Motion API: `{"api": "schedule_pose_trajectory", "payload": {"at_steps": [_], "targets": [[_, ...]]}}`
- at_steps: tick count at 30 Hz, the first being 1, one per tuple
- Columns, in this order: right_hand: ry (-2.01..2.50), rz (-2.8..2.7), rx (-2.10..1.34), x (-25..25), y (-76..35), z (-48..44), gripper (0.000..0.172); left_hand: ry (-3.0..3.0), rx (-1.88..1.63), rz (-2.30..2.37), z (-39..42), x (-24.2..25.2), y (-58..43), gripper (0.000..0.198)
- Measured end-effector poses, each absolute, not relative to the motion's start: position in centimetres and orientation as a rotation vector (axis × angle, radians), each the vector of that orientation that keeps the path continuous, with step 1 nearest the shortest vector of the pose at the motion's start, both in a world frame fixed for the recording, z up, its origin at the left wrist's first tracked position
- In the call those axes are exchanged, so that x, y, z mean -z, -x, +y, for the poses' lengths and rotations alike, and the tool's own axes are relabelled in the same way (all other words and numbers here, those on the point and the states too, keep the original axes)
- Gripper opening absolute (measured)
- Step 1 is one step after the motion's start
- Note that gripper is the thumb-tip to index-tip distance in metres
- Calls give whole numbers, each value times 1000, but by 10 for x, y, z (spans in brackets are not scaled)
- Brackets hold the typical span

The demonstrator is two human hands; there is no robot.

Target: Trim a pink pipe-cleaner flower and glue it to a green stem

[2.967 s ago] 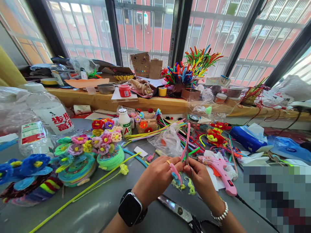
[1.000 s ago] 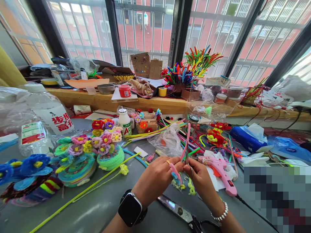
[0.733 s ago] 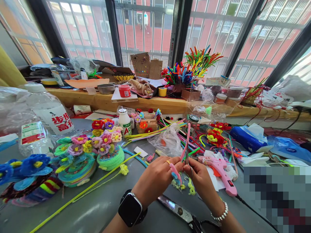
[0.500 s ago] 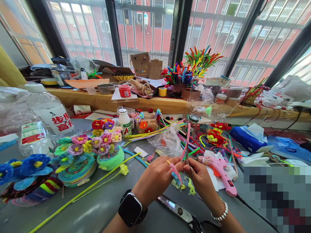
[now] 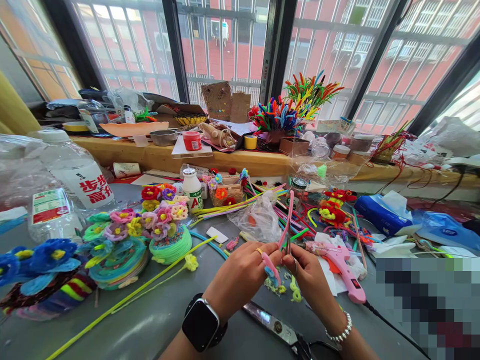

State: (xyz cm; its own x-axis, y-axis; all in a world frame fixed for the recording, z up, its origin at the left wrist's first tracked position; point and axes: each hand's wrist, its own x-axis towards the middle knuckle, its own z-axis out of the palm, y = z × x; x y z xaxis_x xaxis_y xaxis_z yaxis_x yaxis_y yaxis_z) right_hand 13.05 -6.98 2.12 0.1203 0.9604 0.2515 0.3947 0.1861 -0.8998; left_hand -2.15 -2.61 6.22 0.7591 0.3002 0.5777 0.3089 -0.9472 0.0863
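My left hand (image 5: 245, 270), a smartwatch on its wrist, pinches a pink pipe cleaner (image 5: 287, 220) that stands up above the fingers. A curled pink end with a blue tuft (image 5: 270, 272) hangs below them. Close against it, my right hand (image 5: 309, 275) is closed on small metal scissors (image 5: 288, 244), whose narrow blades stand upright at the pipe cleaner; the fingers hide much of them. Whether the blades touch the pink stem, I cannot tell. Beneath the hands lie yellow-green fuzzy scraps (image 5: 295, 290) and large scissors (image 5: 272, 322) with black handles.
A pink glue gun (image 5: 343, 267) lies to the right, its cord running toward the front. Pipe-cleaner flower pots (image 5: 170, 245) and plastic bottles (image 5: 84, 170) stand at left. A long yellow pipe cleaner (image 5: 131, 297) crosses the table. Behind are a plastic bag (image 5: 258, 220) and loose stems.
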Motion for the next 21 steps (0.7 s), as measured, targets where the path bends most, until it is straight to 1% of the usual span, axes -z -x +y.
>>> {"api": "schedule_pose_trajectory", "payload": {"at_steps": [6,21], "targets": [[1388,-1456,-688,-21,-131,-69,43,2923,976,-499,-26,-63,21,17],[1399,-1463,-679,-22,-130,-70,45,2921,948,-512,-26,-63,21,16]]}}
